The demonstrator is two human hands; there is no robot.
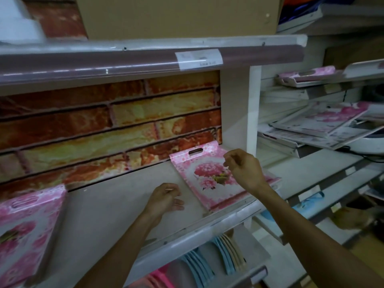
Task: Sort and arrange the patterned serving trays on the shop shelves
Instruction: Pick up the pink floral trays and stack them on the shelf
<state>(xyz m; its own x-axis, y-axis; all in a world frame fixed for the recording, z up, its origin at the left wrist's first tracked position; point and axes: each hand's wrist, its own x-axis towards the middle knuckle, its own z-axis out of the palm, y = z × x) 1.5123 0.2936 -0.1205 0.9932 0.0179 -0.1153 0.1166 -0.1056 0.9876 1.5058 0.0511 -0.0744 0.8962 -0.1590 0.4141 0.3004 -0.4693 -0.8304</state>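
Our flat pink flowered plastic tray (212,175) lies on the right end of the white shelf (116,206), both our left hand (164,197) and right hand (243,167) loose and empty, so one careless bump could slide it off the near edge.

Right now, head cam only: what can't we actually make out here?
- Shelf label: print too small and blurred to read.
- Floral tray on the middle shelf: right part hidden by the right hand.
- Second pink tray: cut off by the left frame edge.
- Trays on the side rack: blurred, count unclear.
- Plates below: hidden behind the shelf lip.
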